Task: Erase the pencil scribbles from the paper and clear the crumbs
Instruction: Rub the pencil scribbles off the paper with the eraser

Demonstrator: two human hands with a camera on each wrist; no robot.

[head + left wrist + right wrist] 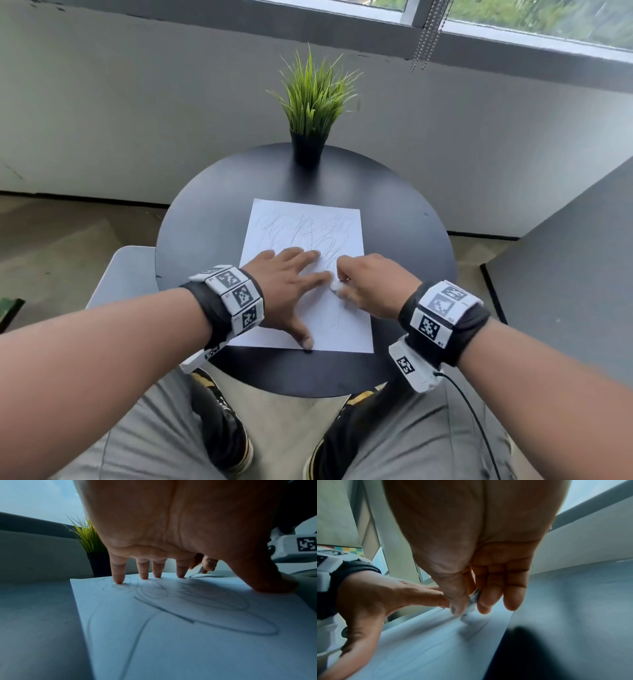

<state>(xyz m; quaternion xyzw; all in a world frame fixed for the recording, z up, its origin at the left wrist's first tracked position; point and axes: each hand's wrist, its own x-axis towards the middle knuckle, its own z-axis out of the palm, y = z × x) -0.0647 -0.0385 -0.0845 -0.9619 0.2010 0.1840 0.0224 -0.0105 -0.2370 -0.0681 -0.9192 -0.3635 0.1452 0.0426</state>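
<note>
A white sheet of paper point(305, 226) covered in grey pencil scribbles point(308, 229) lies on the round black table point(394, 212). My left hand point(291, 281) lies flat on the sheet with fingers spread, and its fingertips point(118, 580) and thumb press the paper down. My right hand point(363, 281) pinches a small white eraser point(335, 286) between thumb and fingers and holds its tip on the paper just right of the left index finger. The eraser point(471, 604) touches the sheet point(419, 649) in the right wrist view. The scribbles point(197, 601) run under the left palm. I see no crumbs.
A potted grass plant point(313, 113) in a black pot stands at the table's far edge. A grey wall and a window lie beyond. My knees and shoes are below the table's near edge. A pale chair point(126, 270) stands at the left.
</note>
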